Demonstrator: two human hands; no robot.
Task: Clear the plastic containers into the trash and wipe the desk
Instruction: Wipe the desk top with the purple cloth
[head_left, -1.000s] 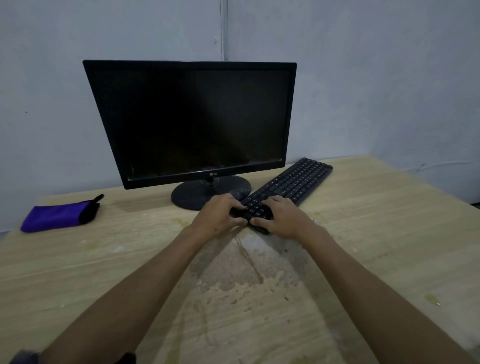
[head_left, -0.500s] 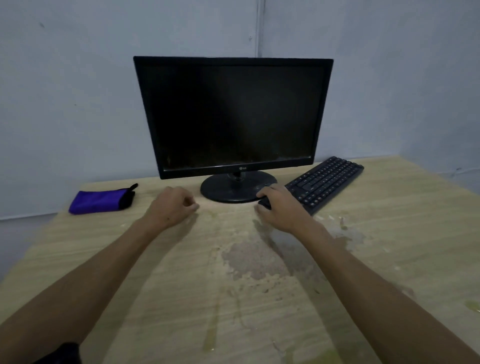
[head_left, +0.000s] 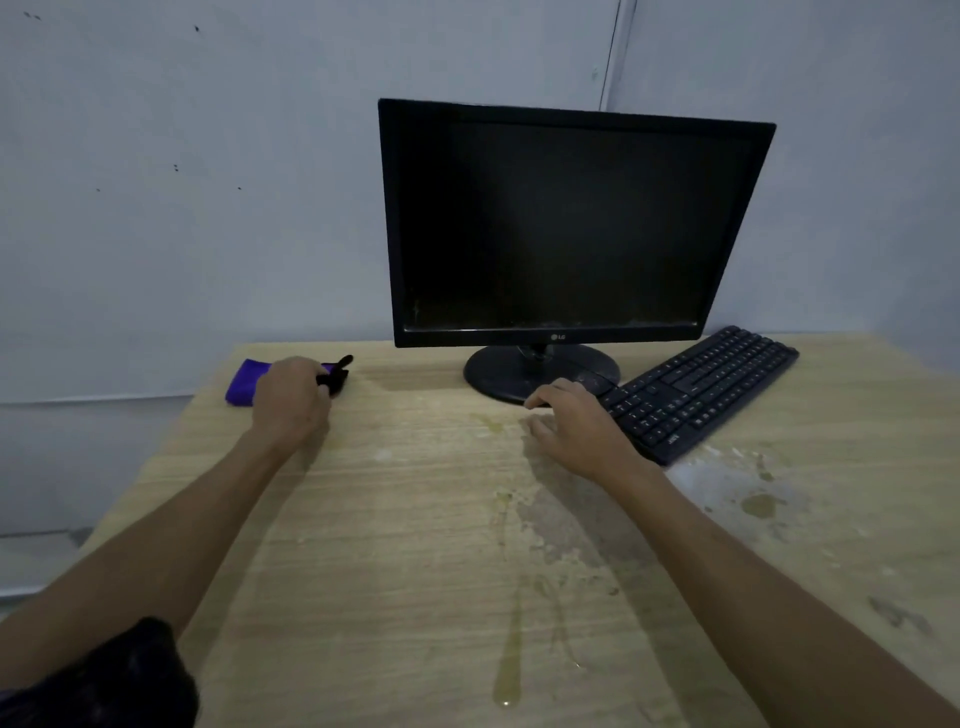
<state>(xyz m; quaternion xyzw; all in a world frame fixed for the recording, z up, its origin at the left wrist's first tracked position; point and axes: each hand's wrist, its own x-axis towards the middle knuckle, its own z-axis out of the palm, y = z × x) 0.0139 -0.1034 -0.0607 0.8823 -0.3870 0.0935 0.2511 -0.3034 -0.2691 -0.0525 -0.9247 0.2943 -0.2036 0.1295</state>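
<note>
**Left hand on the purple cloth, right hand beside the keyboard**

The monitor (head_left: 566, 228) stands dark at the back of the wooden table (head_left: 415, 545), on a round black base, and serves as the landmark here. To the left of the monitor, near the table's back edge, lies a folded purple cloth (head_left: 243, 383) with a black end piece (head_left: 336, 371) pointing toward the monitor's base. The left hand (head_left: 291, 400) rests over the cloth, covering its middle; its fingers are curled down onto the cloth, though whether they actually pinch it cannot be told, as the back of the hand hides the fingertips.

In front of the monitor's base and slightly to its right, the right hand (head_left: 576, 428) lies low over the table with its fingers (head_left: 540, 402) loosely bent and a little apart, holding nothing. Its outer side is just beside the near end of the black keyboard (head_left: 701, 389), which sits at an angle to the right of the monitor, running from the base toward the table's right rear corner.

In front of the monitor, the tabletop carries a pale dried stain (head_left: 561, 525) and a yellowish streak of liquid (head_left: 511, 660) running toward the near edge. More smears and a yellowish spot (head_left: 758, 504) lie to the right of the monitor, in front of the keyboard. No plastic containers show on the table.
</note>
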